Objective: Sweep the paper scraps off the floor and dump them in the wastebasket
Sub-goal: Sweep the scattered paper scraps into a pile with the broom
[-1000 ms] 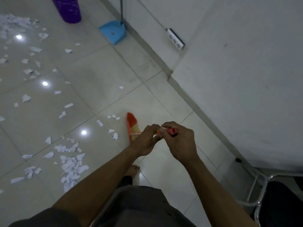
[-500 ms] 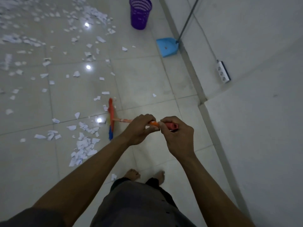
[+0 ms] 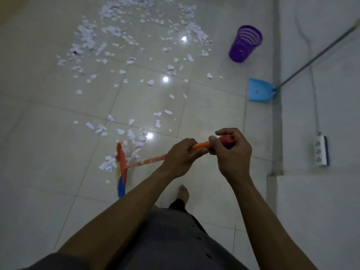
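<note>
Orange broom handle [image 3: 152, 160] sat in both your hands: left grip [image 3: 181, 157] curled round the shaft lower down, right grip [image 3: 233, 152] wrapped over the red end cap, the two nearly touching. Broom head [image 3: 121, 168] was down on the floor [image 3: 48, 191], blurred, just beside a small heap of paper scraps [image 3: 134, 142]. Most of the scraps lay scattered well beyond it, up toward the purple wastebasket [image 3: 245, 43]; none visibly in it. Blue dustpan [image 3: 260, 90] stood by the wall, untouched.

Risks, my judgement:
- With hands that close together you had little leverage, so a fast stroke could flick light scraps past the heap and spread them wider.
- Bristles could skip over flat pieces on the glossy tile.
- Your bare foot [image 3: 184, 192] was near the head's path.
- Power strip [image 3: 321, 151] sat off right by the wall; scraps pushed that way could lodge around it.
</note>
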